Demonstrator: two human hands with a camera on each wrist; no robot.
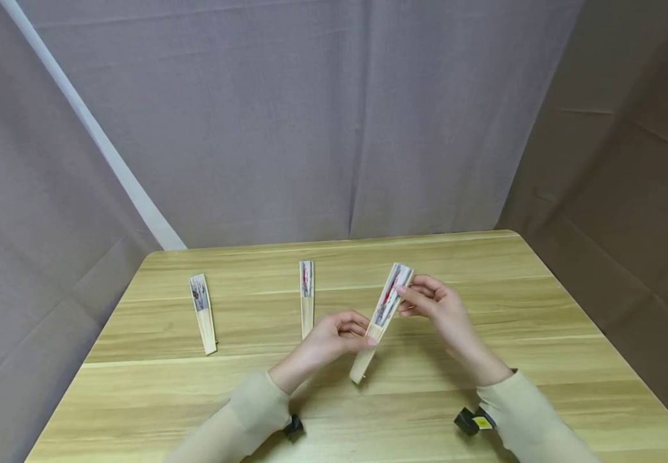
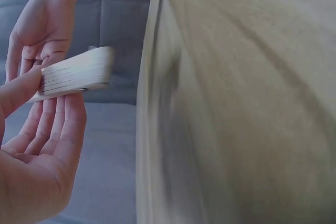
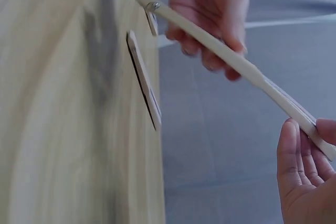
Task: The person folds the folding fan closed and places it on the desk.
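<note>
A folded paper fan (image 1: 382, 315) with bamboo ribs is held slanted above the wooden table (image 1: 484, 334), paper end up and pivot end low. My left hand (image 1: 362, 335) pinches its lower ribs between thumb and fingers. My right hand (image 1: 406, 297) pinches the upper, printed end. In the left wrist view the fan (image 2: 73, 74) lies across the fingers (image 2: 58, 124) of my left hand, thumb pressed on it, with my right hand (image 2: 39, 30) behind. The right wrist view shows the fan (image 3: 231, 59) running from my left hand (image 3: 210, 24) to my right hand (image 3: 307, 161).
Two more folded fans lie flat on the table: one at the left (image 1: 203, 313), one in the middle (image 1: 306, 297), the latter also in the right wrist view (image 3: 144, 85). Grey cloth (image 1: 310, 128) hangs behind and beside the table. Black wrist cameras (image 1: 472, 421) sit on the beige sleeves.
</note>
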